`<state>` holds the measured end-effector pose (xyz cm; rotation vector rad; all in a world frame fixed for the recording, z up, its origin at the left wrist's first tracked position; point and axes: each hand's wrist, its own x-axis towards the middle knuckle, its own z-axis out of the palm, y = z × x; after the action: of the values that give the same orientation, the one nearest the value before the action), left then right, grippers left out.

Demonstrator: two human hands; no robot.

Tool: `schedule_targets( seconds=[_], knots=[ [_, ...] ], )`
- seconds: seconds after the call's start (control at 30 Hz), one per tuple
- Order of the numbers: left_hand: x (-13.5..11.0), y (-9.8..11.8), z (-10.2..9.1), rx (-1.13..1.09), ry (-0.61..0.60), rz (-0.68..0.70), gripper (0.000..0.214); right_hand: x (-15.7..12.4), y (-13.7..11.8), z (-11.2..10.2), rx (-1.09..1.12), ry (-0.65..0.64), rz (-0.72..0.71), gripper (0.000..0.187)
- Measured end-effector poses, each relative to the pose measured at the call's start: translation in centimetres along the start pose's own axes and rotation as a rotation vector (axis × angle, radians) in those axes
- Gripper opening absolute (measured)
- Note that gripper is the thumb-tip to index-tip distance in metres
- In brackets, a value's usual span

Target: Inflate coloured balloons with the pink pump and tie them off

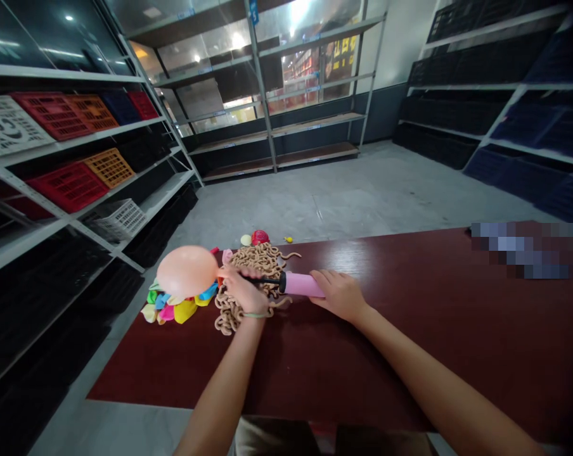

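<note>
A peach-coloured balloon [187, 271], round and filled with air, sits at the left side of my left hand [243, 292]. That hand is closed around the balloon's neck area, where the black rod of a hand pump [304, 285] also ends; the exact join is hidden by my fingers. My right hand [341, 294] is wrapped round the far end of the pump's pink barrel. The pump lies level between both hands. Beneath my left hand is a heap of tan rope [255, 258]. Limp coloured balloons [184, 310] are piled under the inflated one.
The dark red table [410, 329] carries a pixelated object [524, 250] at the far right. A red round item [260, 237] and a small yellow one [289, 239] lie by its back edge. Shelves with crates [68, 183] stand left; more racks [315, 123] stand behind and right.
</note>
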<state>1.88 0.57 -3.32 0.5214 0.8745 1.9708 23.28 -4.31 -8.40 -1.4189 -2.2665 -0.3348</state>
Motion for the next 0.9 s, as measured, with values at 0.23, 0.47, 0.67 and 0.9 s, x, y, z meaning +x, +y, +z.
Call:
schedule_targets(
  seconds=[0.23,0.47,0.67,0.9],
  knots=[
    [-1.8,-0.5,1.5,-0.032,-0.098,-0.044,0.027,-0.2,-0.2,0.7,0.028,0.013,-0.013,0.042],
    [3.9,4.8,-1.6,-0.108,0.070,-0.022,0.021,-0.1,0.0,0.4,-0.009,-0.001,-0.031,0.044],
    [3.1,3.3,-0.9,-0.083,0.055,0.089,0.027,0.0,-0.3,0.9,0.036,0.026,-0.003,0.045],
    [-2.2,-2.3,1.6,-0.027,-0.119,-0.046,0.026,-0.3,-0.5,1.0,0.084,0.062,0.051,0.039]
  ],
)
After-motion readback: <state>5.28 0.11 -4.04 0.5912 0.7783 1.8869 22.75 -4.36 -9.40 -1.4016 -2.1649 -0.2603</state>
